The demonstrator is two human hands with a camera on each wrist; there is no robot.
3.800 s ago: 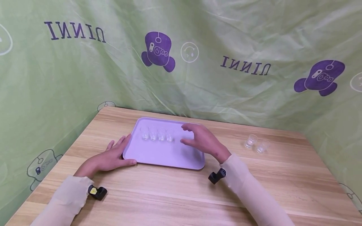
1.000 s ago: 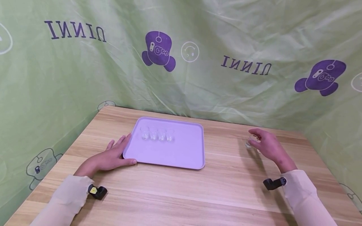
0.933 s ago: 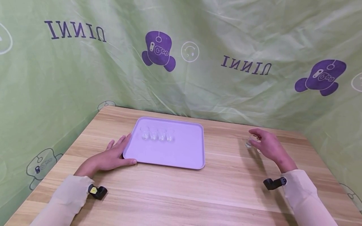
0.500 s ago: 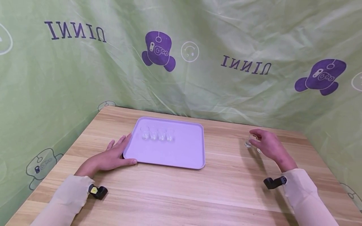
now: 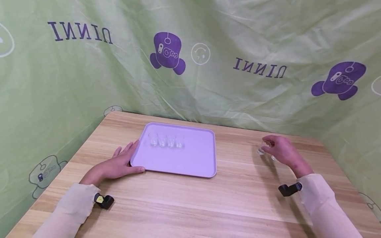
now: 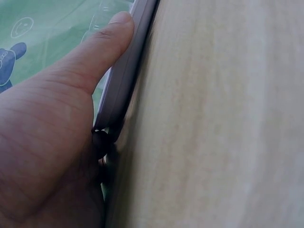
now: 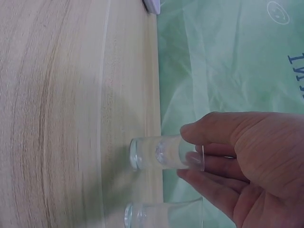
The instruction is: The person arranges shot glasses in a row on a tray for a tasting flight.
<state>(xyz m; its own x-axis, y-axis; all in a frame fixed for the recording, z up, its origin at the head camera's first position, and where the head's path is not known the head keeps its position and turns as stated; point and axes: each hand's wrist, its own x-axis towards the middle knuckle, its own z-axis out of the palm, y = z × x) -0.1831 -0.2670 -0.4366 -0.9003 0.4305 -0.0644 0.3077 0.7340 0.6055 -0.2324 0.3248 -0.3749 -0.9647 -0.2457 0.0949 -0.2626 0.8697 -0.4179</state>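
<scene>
Thumb and fingers of my right hand pinch a clear shot glass near its rim, at the table's right side. A second clear shot glass stands close beside it, mostly hidden behind the hand in the head view. At the left, my left hand rests against the near-left corner of a purple tray. Its fingers lie straight along the tray's side, while the thumb touches the front edge. Several small clear glasses stand upright in a row toward the tray's back left.
The wooden table runs between the tray and the right-hand glasses. A green printed curtain hangs right behind the table's back edge and along both sides. Each wrist carries a small black camera.
Since the earliest frame, my right hand has moved from over the tray to the right and taken hold of a shot glass. Over the last second it has hardly moved; the left hand stays put.
</scene>
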